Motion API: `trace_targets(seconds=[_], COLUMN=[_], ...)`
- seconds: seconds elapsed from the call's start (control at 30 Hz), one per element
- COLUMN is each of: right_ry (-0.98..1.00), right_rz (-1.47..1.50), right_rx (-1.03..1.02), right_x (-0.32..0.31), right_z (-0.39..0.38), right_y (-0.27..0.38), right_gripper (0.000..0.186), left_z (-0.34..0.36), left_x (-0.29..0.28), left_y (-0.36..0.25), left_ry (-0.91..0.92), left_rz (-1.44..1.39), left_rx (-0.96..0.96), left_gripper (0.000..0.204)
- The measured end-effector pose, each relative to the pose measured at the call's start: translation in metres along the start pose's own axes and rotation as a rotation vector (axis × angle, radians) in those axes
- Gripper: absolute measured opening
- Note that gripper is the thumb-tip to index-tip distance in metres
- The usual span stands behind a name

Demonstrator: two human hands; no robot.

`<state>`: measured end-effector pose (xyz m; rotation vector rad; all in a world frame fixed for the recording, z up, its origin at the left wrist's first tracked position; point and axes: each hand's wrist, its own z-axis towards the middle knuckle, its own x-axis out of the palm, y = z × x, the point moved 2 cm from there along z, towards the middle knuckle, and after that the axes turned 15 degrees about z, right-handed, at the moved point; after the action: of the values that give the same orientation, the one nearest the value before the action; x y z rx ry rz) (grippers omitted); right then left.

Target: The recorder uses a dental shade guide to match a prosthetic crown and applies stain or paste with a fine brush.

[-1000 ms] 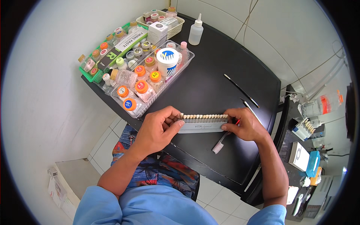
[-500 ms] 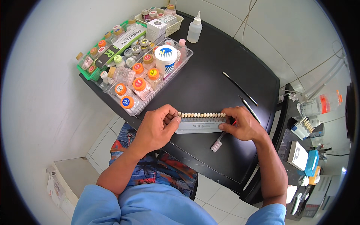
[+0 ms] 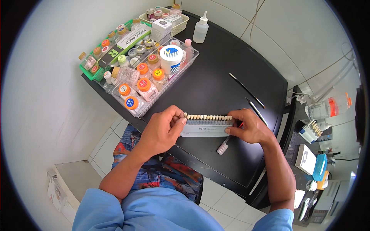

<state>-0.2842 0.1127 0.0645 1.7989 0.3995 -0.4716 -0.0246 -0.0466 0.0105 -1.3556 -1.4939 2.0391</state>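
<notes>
A tooth shade guide (image 3: pixel 204 131), a pale grey holder with a row of tooth-shaped tabs along its top, spans the gap between my hands near the table's front edge. My left hand (image 3: pixel 163 129) pinches its left end between thumb and fingers. At the other end my right hand (image 3: pixel 248 125) grips it, thumb in front and fingers behind. A toothbrush (image 3: pixel 222 148) with pale bristles lies under and beside my right hand, its handle partly hidden. Just beyond that hand are a pen-like tool (image 3: pixel 258 113) and a thin dark brush (image 3: pixel 246 90).
On the black table (image 3: pixel 219 61), a clear plastic basket (image 3: pixel 165 90) of capped jars stands at left, with a green basket (image 3: pixel 92 75) and a cream basket (image 3: pixel 181 27) behind. A squeeze bottle (image 3: pixel 200 30) stands at the back. A cluttered side counter (image 3: pixel 296 154) runs along the right.
Almost nothing differs. The shade guide stays between both hands, with only a very slight shift of the whole view.
</notes>
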Motion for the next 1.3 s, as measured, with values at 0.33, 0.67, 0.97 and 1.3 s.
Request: trace_targets(seconds=[0.33,0.67,0.97,1.3], right_ry=[0.016,0.006,0.027,0.061], right_rz=[0.038,0.053,-0.039,-0.022], right_rx=[-0.049,0.047,-0.044,0.055], right_x=[-0.002,0.003,0.009,0.008], right_z=[-0.001,-0.002,-0.002,-0.001], right_y=[-0.005,0.006,0.009,0.012], right_gripper=[0.022,0.035,0.025,0.025], left_z=[-0.001,-0.003,-0.005,-0.004], left_x=[-0.006,-0.004,-0.002,0.001], left_y=[-0.002,-0.005,-0.006,-0.009], left_ry=[0.088,0.111,0.076,-0.046], left_rz=[-0.021,-0.026,0.064,-0.005], left_rx=[0.065,0.053,0.138,0.12], left_gripper=[0.012,0.013,0.013,0.016])
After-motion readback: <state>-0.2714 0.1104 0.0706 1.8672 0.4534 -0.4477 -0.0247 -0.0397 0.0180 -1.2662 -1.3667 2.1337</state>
